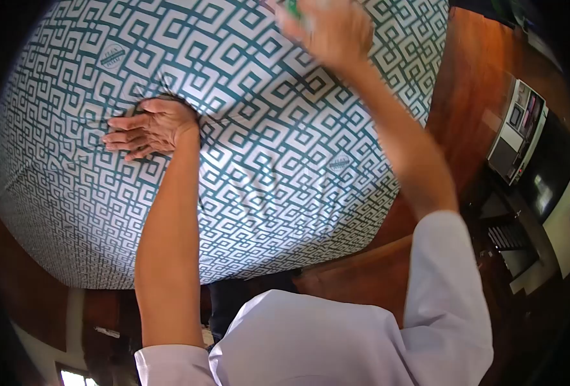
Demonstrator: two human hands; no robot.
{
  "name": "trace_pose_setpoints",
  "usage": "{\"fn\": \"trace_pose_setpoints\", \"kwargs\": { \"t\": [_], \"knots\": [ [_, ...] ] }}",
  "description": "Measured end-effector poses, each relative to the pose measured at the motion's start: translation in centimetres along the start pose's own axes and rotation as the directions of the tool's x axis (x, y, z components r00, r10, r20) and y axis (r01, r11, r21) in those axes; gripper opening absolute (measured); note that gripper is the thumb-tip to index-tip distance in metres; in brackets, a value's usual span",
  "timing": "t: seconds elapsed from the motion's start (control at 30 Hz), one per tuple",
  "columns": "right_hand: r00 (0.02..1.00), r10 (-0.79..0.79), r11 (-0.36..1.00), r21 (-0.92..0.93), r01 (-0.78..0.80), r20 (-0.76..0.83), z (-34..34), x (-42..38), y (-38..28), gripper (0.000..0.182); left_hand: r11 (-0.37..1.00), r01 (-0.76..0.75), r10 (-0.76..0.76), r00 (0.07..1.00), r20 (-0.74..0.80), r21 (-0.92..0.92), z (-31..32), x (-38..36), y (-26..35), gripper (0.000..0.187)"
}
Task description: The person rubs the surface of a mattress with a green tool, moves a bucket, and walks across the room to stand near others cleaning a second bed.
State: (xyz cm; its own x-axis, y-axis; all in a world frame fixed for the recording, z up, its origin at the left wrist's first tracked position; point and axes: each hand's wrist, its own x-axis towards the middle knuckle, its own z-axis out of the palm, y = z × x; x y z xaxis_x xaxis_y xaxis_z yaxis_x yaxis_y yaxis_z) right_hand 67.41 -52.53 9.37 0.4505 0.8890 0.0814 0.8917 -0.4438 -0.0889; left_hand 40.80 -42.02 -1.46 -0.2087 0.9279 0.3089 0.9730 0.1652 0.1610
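A large mattress [265, 161] covered in teal and white geometric fabric spreads out before me, with round printed labels on it. My left hand [153, 128] rests on the fabric, its fingers stretched out to the left and holding nothing. Small creases show in the cloth around that wrist. At the top edge of the view, my right hand [336, 32] is over the far part of the mattress, smeared by motion. Its fingers are wrapped round a green thing [293, 8], cut off by the frame; its kind cannot be made out.
Reddish-brown wood [471, 83] shows beyond the mattress's right side, and more lies below its near edge. Farther right stands a silvery, panelled box-like item [518, 132] on a dark surface. At the bottom left is a bright opening [75, 378].
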Motion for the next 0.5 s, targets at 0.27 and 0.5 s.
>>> {"fn": "trace_pose_setpoints", "kwargs": {
  "t": [0.27, 0.5],
  "knots": [
    [0.955, -0.209, 0.943, 0.301, 0.14, 0.21, -3.8, -33.8, -7.1, 0.033, 0.998, -0.043, 0.041, 0.998, -0.055, -0.039, 0.9, 0.0, -0.9, 0.081],
    [0.953, -0.278, 0.944, 0.219, 0.247, 0.124, -2.9, -24.1, -4.5, 0.039, 1.0, 0.002, -0.002, 1.0, -0.003, 0.01, 0.7, -0.2, -0.5, 0.08]
  ]
}}
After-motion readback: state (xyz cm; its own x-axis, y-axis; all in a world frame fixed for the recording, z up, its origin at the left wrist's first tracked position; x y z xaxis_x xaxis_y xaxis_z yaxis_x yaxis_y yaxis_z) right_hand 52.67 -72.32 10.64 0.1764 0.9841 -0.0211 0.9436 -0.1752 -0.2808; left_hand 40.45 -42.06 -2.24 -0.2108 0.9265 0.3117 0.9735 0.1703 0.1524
